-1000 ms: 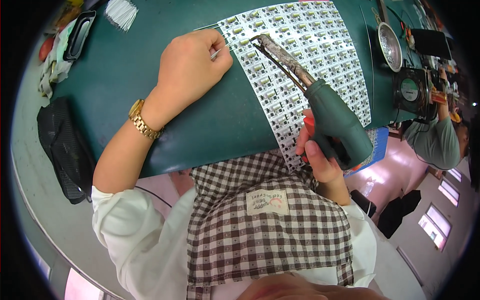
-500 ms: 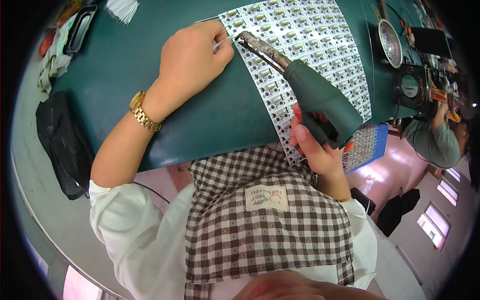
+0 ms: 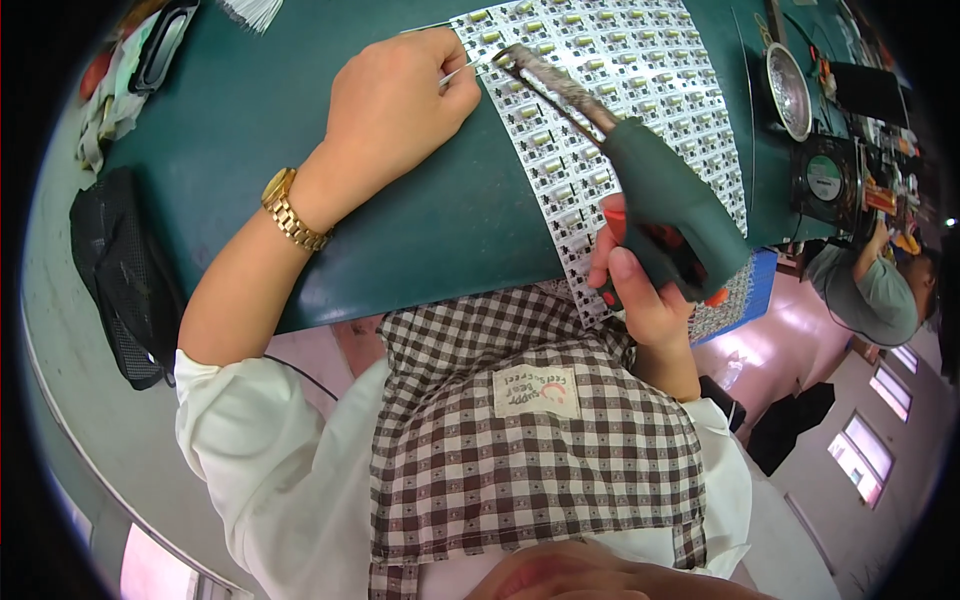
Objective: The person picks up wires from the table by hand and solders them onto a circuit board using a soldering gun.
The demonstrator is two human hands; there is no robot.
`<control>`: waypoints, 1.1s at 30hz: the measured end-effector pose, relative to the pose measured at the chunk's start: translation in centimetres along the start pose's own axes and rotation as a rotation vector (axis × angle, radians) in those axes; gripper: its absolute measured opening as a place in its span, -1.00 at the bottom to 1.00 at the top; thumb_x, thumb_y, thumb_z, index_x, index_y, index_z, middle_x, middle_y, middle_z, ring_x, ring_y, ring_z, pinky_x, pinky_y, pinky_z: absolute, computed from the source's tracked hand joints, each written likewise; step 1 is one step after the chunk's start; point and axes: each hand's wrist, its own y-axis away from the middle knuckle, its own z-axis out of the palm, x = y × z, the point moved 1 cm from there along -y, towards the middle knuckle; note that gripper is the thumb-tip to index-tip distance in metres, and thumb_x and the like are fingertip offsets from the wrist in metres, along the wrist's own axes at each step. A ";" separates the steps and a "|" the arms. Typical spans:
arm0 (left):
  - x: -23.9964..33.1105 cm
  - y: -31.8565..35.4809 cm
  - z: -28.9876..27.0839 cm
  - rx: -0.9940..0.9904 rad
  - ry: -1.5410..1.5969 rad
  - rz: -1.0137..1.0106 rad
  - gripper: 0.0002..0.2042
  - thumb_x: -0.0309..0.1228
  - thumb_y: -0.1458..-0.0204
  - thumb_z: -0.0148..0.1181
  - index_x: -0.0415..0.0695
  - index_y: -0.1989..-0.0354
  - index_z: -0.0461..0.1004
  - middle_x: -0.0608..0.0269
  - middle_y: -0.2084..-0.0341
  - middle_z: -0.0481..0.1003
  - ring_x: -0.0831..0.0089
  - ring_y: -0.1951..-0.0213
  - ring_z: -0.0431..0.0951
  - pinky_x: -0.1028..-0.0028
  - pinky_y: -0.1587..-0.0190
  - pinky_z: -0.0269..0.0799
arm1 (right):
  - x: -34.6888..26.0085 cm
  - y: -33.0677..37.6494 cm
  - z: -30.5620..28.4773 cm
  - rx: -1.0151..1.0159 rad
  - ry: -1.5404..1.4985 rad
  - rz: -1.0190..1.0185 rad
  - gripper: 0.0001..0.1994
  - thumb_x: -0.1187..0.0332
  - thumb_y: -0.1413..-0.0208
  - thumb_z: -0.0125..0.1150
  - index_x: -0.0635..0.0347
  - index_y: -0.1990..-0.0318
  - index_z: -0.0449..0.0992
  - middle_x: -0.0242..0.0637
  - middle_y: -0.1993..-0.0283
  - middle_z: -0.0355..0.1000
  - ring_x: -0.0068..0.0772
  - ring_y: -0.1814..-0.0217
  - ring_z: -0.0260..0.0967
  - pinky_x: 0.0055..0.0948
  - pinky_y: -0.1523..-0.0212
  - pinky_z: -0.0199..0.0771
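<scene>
A brown-and-white checked apron (image 3: 540, 480) lies nearest, with a pale patch (image 3: 537, 391) on its front and loose white sleeves (image 3: 260, 430) at either side. Just past it, the right hand (image 3: 645, 290) is wrapped around the handle of a dark green soldering gun (image 3: 675, 195), its fingers by the orange trigger. To the right of that forearm sits a blue-edged container (image 3: 764, 280) (what fills it is hard to make out).

The left forearm, wearing a gold watch (image 3: 292, 214), stretches over the green table (image 3: 430, 230). The left hand (image 3: 395, 105) pinches a thin white wire (image 3: 462, 72) between thumb and forefinger, its free end pointing at the left edge of a white sheet of small circuit boards (image 3: 640, 90). The sheet lies on the table beneath the gun, its near corner reaching past the table's edge to the apron. The gun's darkened tip is just beside the wire's end; whether they touch, I cannot tell.

A black mesh bag (image 3: 120, 280) is at far left, and a bundle of white wires (image 3: 253, 10) lies at the top. Beyond the sheet stand a metal bowl (image 3: 787, 90) and a black fan (image 3: 824, 180), then a co-worker in a grey-green top (image 3: 870, 295).
</scene>
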 end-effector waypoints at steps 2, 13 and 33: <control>0.0 0.1 0.1 -0.001 0.002 0.002 -0.86 -0.37 0.07 0.14 -0.20 0.49 0.45 0.14 0.63 0.44 0.25 0.59 0.43 0.37 0.47 0.33 | -0.2 0.0 0.4 0.082 -0.219 0.011 -0.74 0.57 0.02 0.17 0.35 0.11 0.47 -0.26 0.25 0.49 -0.44 0.28 0.47 -0.48 0.26 0.44; -0.1 -0.1 0.1 -0.025 -0.004 -0.024 -0.84 -0.36 0.05 0.13 -0.21 0.49 0.44 0.13 0.61 0.45 0.26 0.58 0.44 0.37 0.46 0.34 | -1.1 -0.5 0.3 0.172 -0.598 0.173 -0.59 0.36 -0.04 0.13 0.42 -0.03 0.31 -0.23 0.49 0.36 -0.51 0.54 0.29 -0.56 0.50 0.29; 0.1 -0.2 0.3 -0.013 -0.009 0.000 -0.85 -0.36 0.06 0.13 -0.19 0.50 0.44 0.14 0.63 0.44 0.26 0.58 0.44 0.36 0.47 0.33 | -0.8 -0.4 0.5 0.099 -0.117 0.095 -0.75 0.61 0.16 0.28 0.30 0.24 0.52 -0.23 0.27 0.50 -0.36 0.29 0.49 -0.46 0.26 0.46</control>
